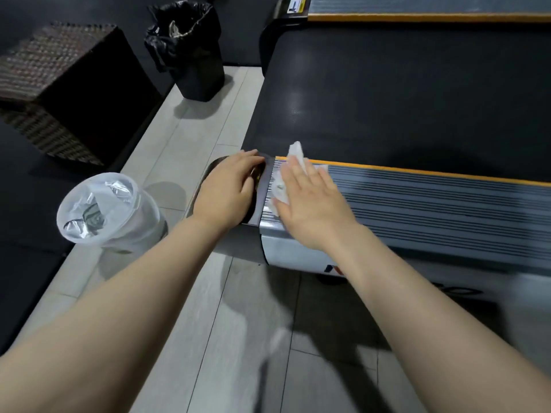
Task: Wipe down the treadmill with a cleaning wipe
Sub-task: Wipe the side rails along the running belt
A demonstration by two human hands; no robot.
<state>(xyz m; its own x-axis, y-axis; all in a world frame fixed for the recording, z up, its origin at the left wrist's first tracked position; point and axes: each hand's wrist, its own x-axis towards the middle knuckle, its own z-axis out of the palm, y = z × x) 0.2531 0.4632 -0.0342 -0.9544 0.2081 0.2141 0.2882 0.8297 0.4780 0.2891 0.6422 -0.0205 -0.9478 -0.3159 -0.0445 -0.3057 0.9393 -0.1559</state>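
The treadmill (387, 93) lies across the right half of the view, with a black belt and a grey ribbed side rail (432, 204) edged in orange. A crumpled white cleaning wipe (295, 156) lies on the rail's rear end. My right hand (310, 201) presses flat on the wipe with straight fingers; part of the wipe sticks out past the fingertips. My left hand (229, 189) rests on the black rear end cap (262, 192) of the treadmill, fingers loosely bent over its edge.
A clear plastic wipe tub (101, 210) stands on the pale floor left of my left arm. A black bin with a liner (190, 46) stands farther back. A dark wicker box (59, 90) sits at the far left. A second treadmill's rail (417, 13) shows at the top right.
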